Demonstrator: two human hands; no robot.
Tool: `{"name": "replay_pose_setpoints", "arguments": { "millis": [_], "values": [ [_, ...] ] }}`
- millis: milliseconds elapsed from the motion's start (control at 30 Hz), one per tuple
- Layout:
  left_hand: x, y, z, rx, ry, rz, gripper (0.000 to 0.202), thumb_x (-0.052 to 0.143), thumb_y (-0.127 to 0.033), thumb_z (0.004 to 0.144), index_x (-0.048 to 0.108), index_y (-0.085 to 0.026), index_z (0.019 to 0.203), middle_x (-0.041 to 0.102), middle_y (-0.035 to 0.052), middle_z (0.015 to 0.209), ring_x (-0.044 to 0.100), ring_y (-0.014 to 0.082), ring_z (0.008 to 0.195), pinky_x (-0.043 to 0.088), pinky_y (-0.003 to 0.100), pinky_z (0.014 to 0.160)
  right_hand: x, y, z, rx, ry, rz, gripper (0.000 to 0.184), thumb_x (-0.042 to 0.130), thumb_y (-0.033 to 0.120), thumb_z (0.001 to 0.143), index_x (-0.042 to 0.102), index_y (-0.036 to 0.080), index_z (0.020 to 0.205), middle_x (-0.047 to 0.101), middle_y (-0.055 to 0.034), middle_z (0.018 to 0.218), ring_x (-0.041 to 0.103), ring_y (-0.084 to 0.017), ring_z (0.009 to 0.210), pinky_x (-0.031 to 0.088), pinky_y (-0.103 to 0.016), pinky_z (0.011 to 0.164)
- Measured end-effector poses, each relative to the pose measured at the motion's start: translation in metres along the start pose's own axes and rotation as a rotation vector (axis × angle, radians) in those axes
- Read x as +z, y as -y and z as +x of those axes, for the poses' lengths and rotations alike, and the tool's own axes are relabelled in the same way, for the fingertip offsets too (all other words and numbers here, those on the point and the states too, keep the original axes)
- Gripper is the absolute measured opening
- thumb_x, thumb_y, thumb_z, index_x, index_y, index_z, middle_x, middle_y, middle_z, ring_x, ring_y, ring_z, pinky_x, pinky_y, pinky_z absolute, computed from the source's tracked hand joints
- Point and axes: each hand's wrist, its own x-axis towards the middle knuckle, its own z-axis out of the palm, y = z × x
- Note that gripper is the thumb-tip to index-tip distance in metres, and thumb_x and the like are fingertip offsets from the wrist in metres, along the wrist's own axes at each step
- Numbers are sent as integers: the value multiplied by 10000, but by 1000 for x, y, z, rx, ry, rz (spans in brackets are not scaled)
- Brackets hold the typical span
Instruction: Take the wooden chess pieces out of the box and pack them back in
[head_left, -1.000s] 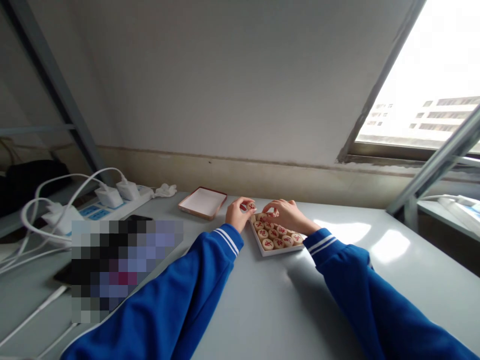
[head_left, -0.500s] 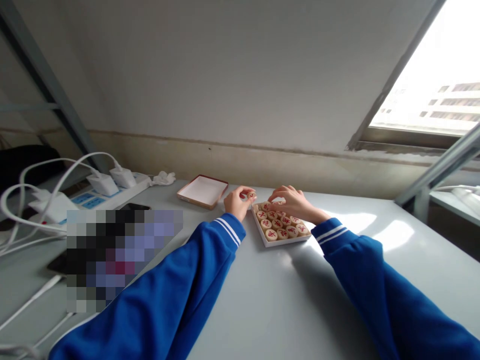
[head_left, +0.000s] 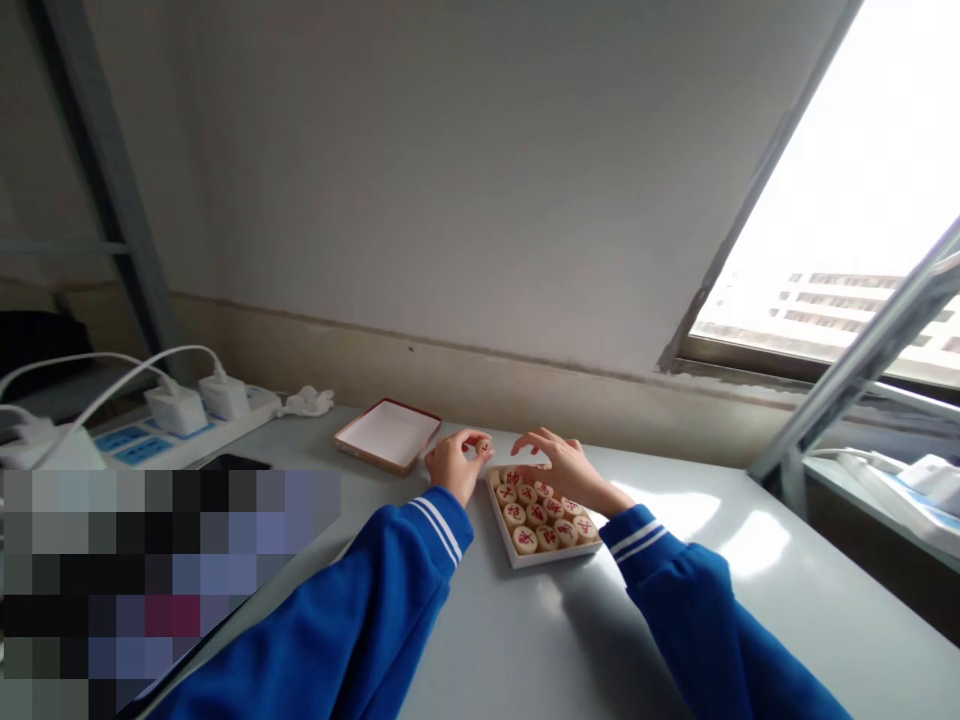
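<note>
A white box (head_left: 546, 557) of round wooden Chinese chess pieces (head_left: 535, 514) sits on the grey table; the pieces carry red characters. Between the thumb and fingertips of my left hand (head_left: 451, 466) is a single Chinese chess piece (head_left: 484, 447), held just off the box's far left corner. My right hand (head_left: 564, 470) hovers over the far side of the box, thumb and fingers apart with nothing between them. It covers some of the pieces beneath. Left of my left hand lies the box lid (head_left: 390, 434), its white inside facing up.
On the left, a power strip (head_left: 135, 447) holds several white plugs and cables, with a bundled white cord (head_left: 307, 402) beside it. A dark phone-like object (head_left: 234, 462) lies near a blurred-out patch. Wall behind, metal frame bar (head_left: 840, 370) and window right.
The camera view has tilted up and turned slightly right, so everything sits lower and further left. My right hand's fingers have spread a little wider; the left keeps its piece.
</note>
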Motion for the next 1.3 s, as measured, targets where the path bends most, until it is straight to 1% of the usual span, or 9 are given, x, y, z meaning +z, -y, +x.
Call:
{"name": "replay_pose_setpoints", "arguments": {
  "millis": [133,233,333,433,567,800,933,1067,1300],
  "values": [
    [-2,-2,0,-10,26,-13,119,632,-173,629,646,-204,743,662,21,747,557,172,712,409,324,705,0,2,0,-49,12,-59,208,463,414,800,621,288,848,607,-15,925,502,-194,921,291,-400,821],
    [-2,-3,0,-22,32,-30,117,626,-170,633,638,-200,745,665,20,763,559,179,738,405,331,725,-2,6,-2,-74,-33,-118,210,465,417,800,630,297,848,586,-20,980,494,-193,924,289,-395,812],
    [-2,-3,-1,-11,35,-55,110,620,-175,644,630,-195,752,663,21,774,563,172,747,407,321,735,-4,11,-3,-110,-75,-152,191,498,396,787,617,317,912,563,-21,1019,484,-186,924,290,-384,813],
    [-3,-3,-1,0,31,-63,92,613,-181,657,624,-192,748,662,20,784,566,165,750,409,312,739,-6,15,-3,-160,-51,-146,176,499,371,792,627,339,908,562,-12,1027,475,-183,922,295,-377,816],
    [-3,-3,-2,1,37,-67,93,617,-190,654,621,-200,746,657,10,766,566,159,741,409,298,736,-5,14,-4,-204,-53,-124,214,448,395,816,644,338,879,524,-10,1123,429,-201,1015,282,-393,859],
    [-1,2,2,12,57,-41,126,618,-160,636,620,-211,752,656,-12,778,545,140,704,401,269,701,-3,4,-6,-183,-90,-150,184,502,406,781,637,310,861,511,-9,1137,403,-202,1054,264,-404,888],
    [0,3,2,25,49,-52,113,614,-173,648,616,-205,756,655,-9,786,542,137,713,404,257,693,3,5,-4,-169,-99,-61,180,495,389,793,621,332,909,510,3,1144,402,-192,1053,280,-378,871],
    [0,3,2,41,46,-66,95,614,-204,661,616,-200,756,656,-3,784,537,140,704,406,265,690,9,12,-1,-167,-116,12,198,499,405,789,618,351,938,549,6,1087,436,-180,990,294,-351,829],
    [-2,2,3,31,-15,-115,147,642,-157,610,600,-188,748,651,13,765,534,148,695,403,272,666,17,14,2,-102,-148,12,174,514,420,774,650,348,854,599,26,979,467,-165,898,284,-334,768]
  ]
}}
